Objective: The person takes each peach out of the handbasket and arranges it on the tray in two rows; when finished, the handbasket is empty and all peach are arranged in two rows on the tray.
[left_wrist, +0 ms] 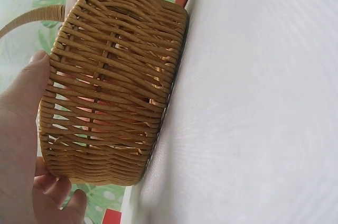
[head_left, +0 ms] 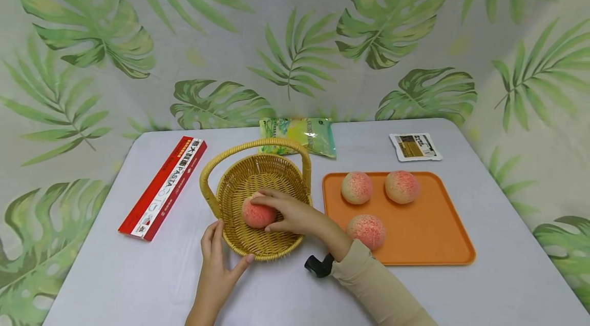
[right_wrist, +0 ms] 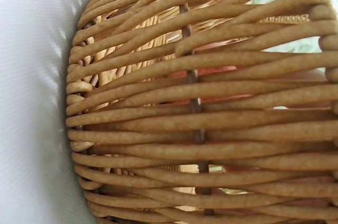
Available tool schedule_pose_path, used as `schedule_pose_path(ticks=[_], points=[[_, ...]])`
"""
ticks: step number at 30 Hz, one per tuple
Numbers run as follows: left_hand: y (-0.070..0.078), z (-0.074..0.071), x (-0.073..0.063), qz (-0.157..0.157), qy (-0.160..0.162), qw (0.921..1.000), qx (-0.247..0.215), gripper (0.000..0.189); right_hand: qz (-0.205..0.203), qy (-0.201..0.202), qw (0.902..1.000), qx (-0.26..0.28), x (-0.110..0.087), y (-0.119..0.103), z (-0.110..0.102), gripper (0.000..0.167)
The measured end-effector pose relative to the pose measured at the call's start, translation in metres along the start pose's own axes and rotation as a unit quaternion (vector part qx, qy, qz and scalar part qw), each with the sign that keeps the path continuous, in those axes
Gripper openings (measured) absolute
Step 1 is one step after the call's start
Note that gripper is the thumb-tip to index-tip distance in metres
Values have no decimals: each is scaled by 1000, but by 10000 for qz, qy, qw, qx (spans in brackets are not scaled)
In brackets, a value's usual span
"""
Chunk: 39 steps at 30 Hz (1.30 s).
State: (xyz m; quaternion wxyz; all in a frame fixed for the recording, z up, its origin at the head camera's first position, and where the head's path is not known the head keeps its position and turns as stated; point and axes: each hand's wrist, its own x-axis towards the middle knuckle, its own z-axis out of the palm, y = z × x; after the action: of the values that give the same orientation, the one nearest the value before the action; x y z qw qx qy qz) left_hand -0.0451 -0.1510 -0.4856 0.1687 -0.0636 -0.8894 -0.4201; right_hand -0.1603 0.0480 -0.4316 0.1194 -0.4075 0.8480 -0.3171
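Note:
A round wicker basket [head_left: 281,251] with a tall arched handle stands on the table. Inside it, my right hand [head_left: 288,211] holds a pink-and-cream peach [head_left: 258,215], fingers over its top and thumb at its near side. My left hand [head_left: 218,267] grips the basket's near-left rim, its thumb and fingers spread along the curve. From the left wrist camera, the thumb [left_wrist: 34,73] presses the rim and the fingertips bend against the side. The right wrist view is filled by the woven wall [right_wrist: 211,118], with pink showing through the gaps; the right hand is largely hidden there.
Right of the basket, an orange tray [head_left: 424,233] carries three more peaches [head_left: 357,187]. A red pasta box [head_left: 163,187] lies at left. A green-yellow bag [head_left: 318,136] sits behind the basket, and a white packet [head_left: 416,147] lies at back right.

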Motion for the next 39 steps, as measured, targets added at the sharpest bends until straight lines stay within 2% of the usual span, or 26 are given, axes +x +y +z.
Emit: schedule_pose_path(ticks=[7,17,23,30,35,39], points=[[-2,0,-1,62,-15,10000,35,97,199,-63,9997,146,8,3,2,63],[-1,-1,-1,-45,-42,10000,4,96,498,-101,9986,153,17,3,5,61],[0,-1,0,-5,-3,10000,48,97,455,16,9990,22,15,2,5,61],[-1,0,-1,-52,-29,10000,-1,98,353,445,9968,568,8,0,4,60],[-1,0,-1,-55,-18,10000,-25,98,26,963,9919,823,-5,-8,-3,58],[-1,0,-1,-33,25,10000,26,98,-301,1437,9836,1048,-19,-17,-12,57]])
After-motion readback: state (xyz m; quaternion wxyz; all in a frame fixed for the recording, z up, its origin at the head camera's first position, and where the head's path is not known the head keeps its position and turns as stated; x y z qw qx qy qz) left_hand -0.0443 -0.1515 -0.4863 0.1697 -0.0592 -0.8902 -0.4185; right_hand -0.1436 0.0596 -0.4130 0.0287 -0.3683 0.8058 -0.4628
